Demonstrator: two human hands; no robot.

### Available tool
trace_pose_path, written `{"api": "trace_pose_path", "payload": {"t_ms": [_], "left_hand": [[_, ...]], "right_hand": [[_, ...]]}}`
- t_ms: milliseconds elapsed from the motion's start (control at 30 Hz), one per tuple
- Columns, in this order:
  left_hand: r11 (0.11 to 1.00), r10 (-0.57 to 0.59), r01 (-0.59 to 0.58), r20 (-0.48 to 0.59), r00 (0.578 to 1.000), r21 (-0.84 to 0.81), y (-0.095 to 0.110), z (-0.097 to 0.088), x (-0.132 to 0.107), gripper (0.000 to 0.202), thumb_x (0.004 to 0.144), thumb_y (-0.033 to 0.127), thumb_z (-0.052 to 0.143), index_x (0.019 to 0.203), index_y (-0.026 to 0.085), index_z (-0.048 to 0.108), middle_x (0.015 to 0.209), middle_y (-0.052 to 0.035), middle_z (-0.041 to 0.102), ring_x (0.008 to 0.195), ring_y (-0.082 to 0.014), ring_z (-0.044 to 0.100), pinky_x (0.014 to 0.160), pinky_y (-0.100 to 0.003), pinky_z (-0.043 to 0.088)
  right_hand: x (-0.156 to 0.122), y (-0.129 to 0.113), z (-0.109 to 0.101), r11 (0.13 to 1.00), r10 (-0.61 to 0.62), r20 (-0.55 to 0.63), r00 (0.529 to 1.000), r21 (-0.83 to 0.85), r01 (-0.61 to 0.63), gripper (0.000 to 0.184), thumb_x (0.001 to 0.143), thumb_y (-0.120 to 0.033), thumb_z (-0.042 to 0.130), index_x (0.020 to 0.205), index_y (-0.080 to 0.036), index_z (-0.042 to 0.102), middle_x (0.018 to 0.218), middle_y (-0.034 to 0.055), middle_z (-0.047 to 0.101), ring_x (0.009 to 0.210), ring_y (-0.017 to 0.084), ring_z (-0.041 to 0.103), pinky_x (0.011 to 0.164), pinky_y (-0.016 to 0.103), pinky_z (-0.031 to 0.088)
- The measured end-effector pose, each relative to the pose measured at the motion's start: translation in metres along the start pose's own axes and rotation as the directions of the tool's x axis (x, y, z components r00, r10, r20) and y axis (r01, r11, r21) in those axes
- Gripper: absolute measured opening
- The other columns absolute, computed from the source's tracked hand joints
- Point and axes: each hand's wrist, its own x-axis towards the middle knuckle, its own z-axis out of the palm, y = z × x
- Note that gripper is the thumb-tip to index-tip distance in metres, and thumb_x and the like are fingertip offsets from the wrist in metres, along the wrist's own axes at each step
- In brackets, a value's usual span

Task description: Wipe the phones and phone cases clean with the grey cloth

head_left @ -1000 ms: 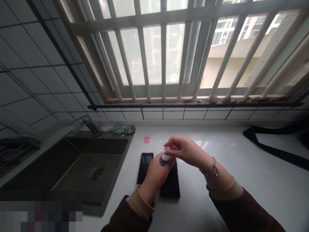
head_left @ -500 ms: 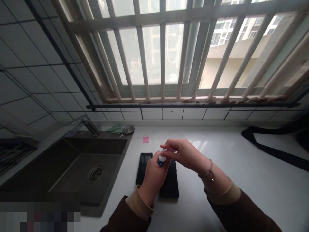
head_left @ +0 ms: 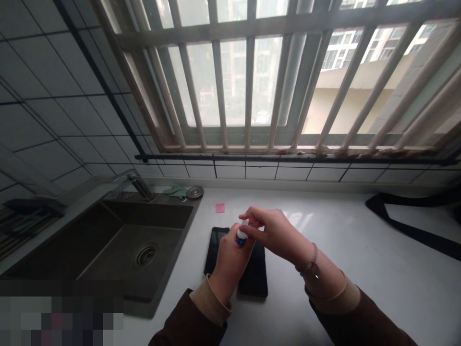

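Note:
My left hand (head_left: 230,257) is wrapped round a small bottle with a blue body and a white top (head_left: 241,235). The fingers of my right hand (head_left: 268,228) pinch at that white top from above and the right. Most of the bottle is hidden inside my left fist. Beneath my hands, two dark phone-like devices lie flat on the counter. The smaller black phone (head_left: 212,257) is partly covered by my left hand, and the larger black device (head_left: 255,278) shows between my wrists.
A dark sink (head_left: 108,250) with a faucet (head_left: 140,185) is at the left. Behind it lie a green cloth (head_left: 176,191) and a round metal strainer (head_left: 195,192). A pink sticky note (head_left: 219,208) is on the white counter (head_left: 324,216). A black strap (head_left: 414,235) lies at the right.
The view has shifted slightly, so the surroundings sit a little further right. Both hands keep nearly the same hold on the bottle.

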Motion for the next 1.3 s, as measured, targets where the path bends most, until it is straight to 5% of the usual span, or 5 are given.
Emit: {"api": "trace_pose_path", "payload": {"t_ms": [267, 400, 567, 733, 1300], "left_hand": [[0.983, 0.156, -0.144, 0.101, 0.983, -0.111, 0.0, 0.001, 0.002, 0.044, 0.099, 0.054, 0.066, 0.131, 0.023, 0.064, 0.13, -0.0133, 0.069, 0.114, -0.0282, 0.067, 0.094, -0.037, 0.052], [0.991, 0.121, -0.115, 0.104, 0.987, -0.062, -0.005, 0.001, 0.004, 0.036, 0.1, 0.053, 0.064, 0.119, 0.024, 0.069, 0.118, -0.0106, 0.073, 0.103, -0.0267, 0.07, 0.087, -0.036, 0.055], [0.991, 0.09, -0.083, 0.064, 0.994, -0.105, -0.001, -0.002, 0.006, 0.035, 0.1, 0.052, 0.065, 0.117, 0.022, 0.07, 0.113, -0.0105, 0.075, 0.095, -0.0248, 0.071, 0.082, -0.034, 0.055], [0.985, 0.123, -0.109, 0.096, 0.988, -0.135, 0.005, -0.002, 0.004, 0.03, 0.103, 0.044, 0.062, 0.122, 0.023, 0.071, 0.12, -0.0107, 0.076, 0.102, -0.0256, 0.072, 0.085, -0.034, 0.054], [0.991, 0.129, -0.126, 0.078, 0.989, -0.041, -0.001, -0.003, 0.003, 0.02, 0.104, 0.038, 0.06, 0.105, 0.02, 0.069, 0.094, -0.0044, 0.073, 0.082, -0.02, 0.065, 0.074, -0.03, 0.046]], "right_hand": [[-0.004, 0.001, -0.021, 0.981, 0.023, -0.008, 1.0, -0.19, -0.024, 0.017, 0.103, -0.028, 0.062, 0.118, -0.029, 0.069, 0.096, 0.0004, 0.077, 0.081, 0.017, 0.073, 0.072, 0.028, 0.052], [-0.005, 0.004, -0.023, 0.992, 0.002, -0.012, 1.0, -0.124, -0.003, 0.025, 0.103, -0.029, 0.059, 0.127, -0.029, 0.066, 0.103, 0.0029, 0.077, 0.087, 0.018, 0.075, 0.075, 0.03, 0.057], [-0.003, 0.012, -0.02, 0.999, 0.046, 0.03, 0.998, 0.01, -0.046, 0.048, 0.091, -0.027, 0.077, 0.137, -0.03, 0.065, 0.118, 0.0043, 0.077, 0.095, 0.018, 0.076, 0.082, 0.031, 0.063], [0.001, 0.018, -0.017, 0.997, 0.051, 0.131, 0.99, 0.045, -0.058, 0.023, 0.088, -0.017, 0.077, 0.108, -0.027, 0.077, 0.101, -0.0004, 0.08, 0.087, 0.017, 0.076, 0.082, 0.028, 0.062], [0.002, 0.018, -0.013, 0.999, -0.027, 0.076, 0.997, -0.026, 0.029, 0.026, 0.085, -0.011, 0.08, 0.104, -0.027, 0.076, 0.097, -0.0035, 0.08, 0.088, 0.015, 0.074, 0.081, 0.024, 0.052]]}}
